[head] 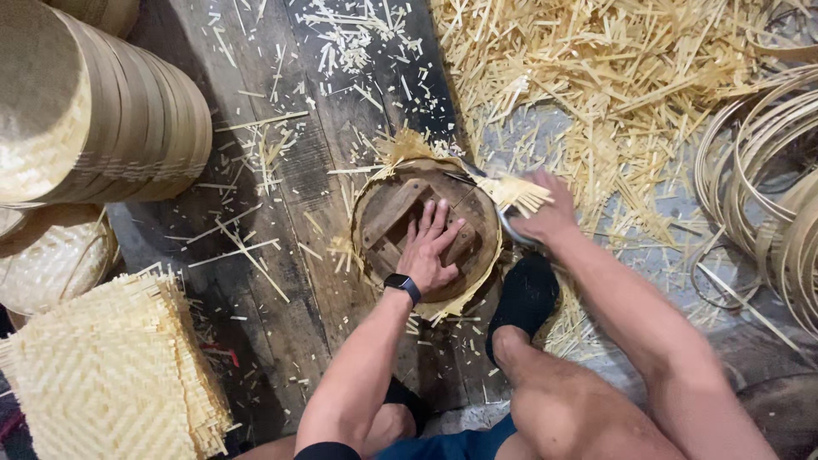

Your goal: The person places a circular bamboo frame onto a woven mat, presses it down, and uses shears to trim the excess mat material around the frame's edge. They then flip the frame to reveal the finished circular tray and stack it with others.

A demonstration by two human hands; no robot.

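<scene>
A round wooden form (pixel 388 217) lies on the plank floor, pressed onto a woven bamboo mat whose frayed edge (pixel 405 146) sticks out around it. My left hand (pixel 433 250), with a dark watch at the wrist, lies flat on the form, fingers spread. At the form's right rim my right hand (pixel 545 213) grips scissors (pixel 503 211), whose blades meet the mat's fringe of strips (pixel 521 194). My foot in a black sock (pixel 524 298) rests just below the form.
A stack of finished round woven lids (pixel 102 111) lies on its side at upper left. Square woven mats (pixel 102 375) are piled at lower left. Bamboo offcuts (pixel 613 77) cover the floor at upper right, with bamboo hoops (pixel 767 170) at the right edge.
</scene>
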